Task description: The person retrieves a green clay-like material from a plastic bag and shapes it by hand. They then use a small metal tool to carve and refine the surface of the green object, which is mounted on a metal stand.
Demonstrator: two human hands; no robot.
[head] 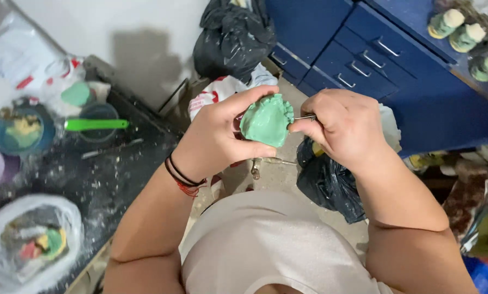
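Left hand (217,136) grasps a matte green, arch-shaped dental cast (267,121); right hand (346,128) pinches a thin metal tool (305,117) against its toothed edge.

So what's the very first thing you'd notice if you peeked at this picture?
Right in the middle, a green dental cast shaped like a row of teeth, gripped by the left hand. The right hand presses a thin metal tool against its edge. Off to the left, on a dusty dark worktop, a bright green spatula lies across a mixing bowl.
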